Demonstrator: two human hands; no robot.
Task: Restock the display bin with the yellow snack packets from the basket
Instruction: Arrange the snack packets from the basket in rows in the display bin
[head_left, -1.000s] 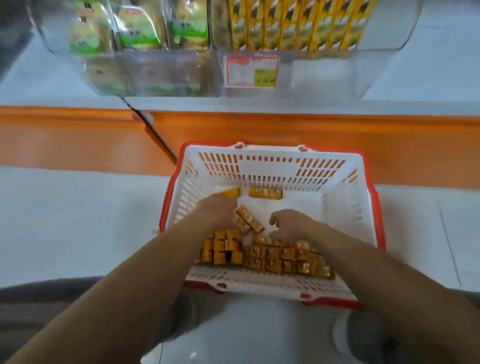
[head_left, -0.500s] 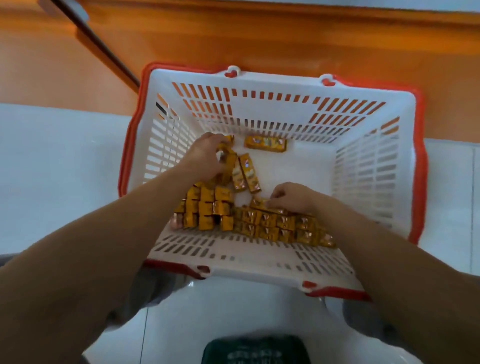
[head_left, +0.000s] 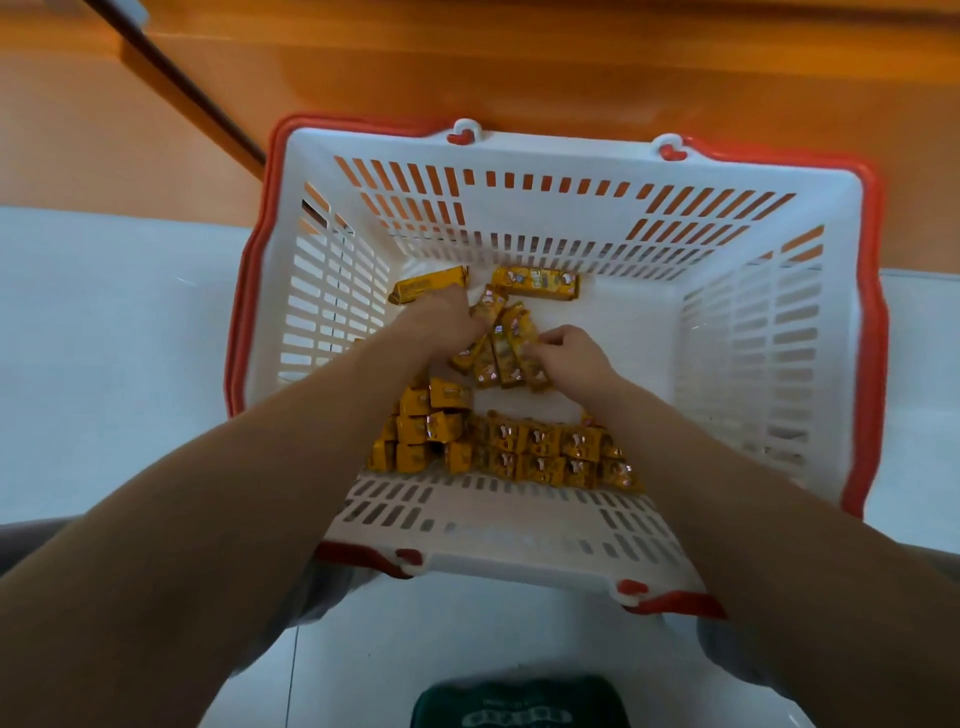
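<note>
Reaching into the white basket (head_left: 519, 151), left hand (head_left: 445, 323) curls its fingers round a bunch of yellow snack packets (head_left: 501, 347) mid-floor; right hand (head_left: 569, 359) pinches the same bunch from the other side. Stacked packets (head_left: 524, 453) line the near wall, two loose packets (head_left: 535, 283) by far wall.

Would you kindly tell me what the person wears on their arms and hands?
The left hand and right hand are bare, no gloves or rings visible. The left forearm and right forearm are bare too: no sleeve, watch or bracelet shows.
</note>
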